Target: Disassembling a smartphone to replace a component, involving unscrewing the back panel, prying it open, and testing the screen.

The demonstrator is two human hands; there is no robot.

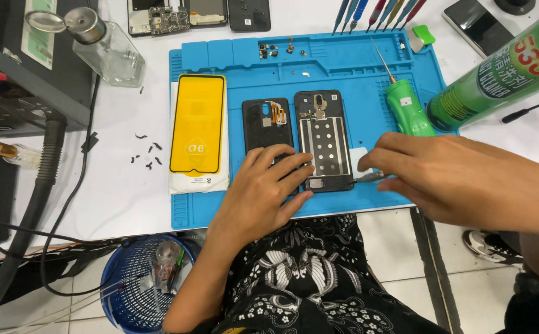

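Two hands work over the opened phone frame (324, 141), which lies flat near the middle of the blue repair mat (207, 210), its metal shield plate facing up so the inside can be reached. The left hand (266, 188) lies spread and flat, fingers pressing on the lower left edge of the phone frame and partly on the black back cover (266, 124) just left of it; it holds nothing and seems to pin the frame so it cannot slide. The right hand (442, 176) comes in from the right of the phone frame, fingers pinched narrow on a thin grey tool (368, 177) whose tip touches the frame's lower right edge; what kind of tool it is cannot be told. Well left of the phone frame lies a yellow screen-protector packet (197, 127), kept out of the working area. Just right of the frame lies a green electric screwdriver (405, 106), within easy reach, and beyond it a green spray can (498, 71) lies on its side. Above the frame, tiny screws and parts (279, 51) sit in the mat's shallow trays, likely to stop them rolling off.
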